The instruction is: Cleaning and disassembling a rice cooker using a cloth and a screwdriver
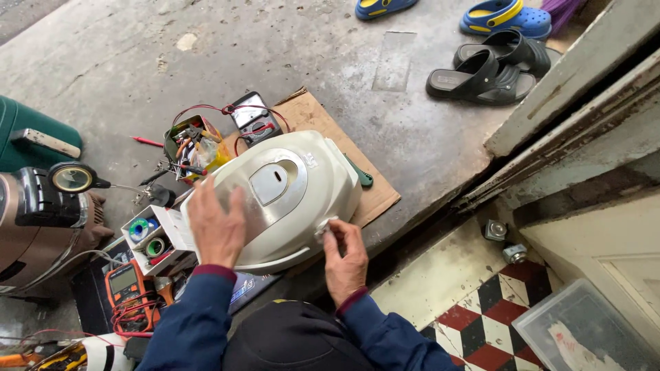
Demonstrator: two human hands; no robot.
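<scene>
A white rice cooker (295, 199) with a silver lid panel lies on a sheet of cardboard (375, 185) on the concrete floor. My left hand (216, 223) rests flat on the left side of its lid, fingers spread. My right hand (344, 254) pinches a small white cloth (324, 227) against the cooker's lower right edge. Both sleeves are dark blue with maroon cuffs.
Left of the cooker stand a tool container with pliers (191, 148), a multimeter (253, 118), a white box of solder spools (152, 237), an orange meter (127, 285) and a brown appliance (38, 220). Sandals (481, 72) lie at the far right. A clear plastic bin (584, 330) sits on tiles.
</scene>
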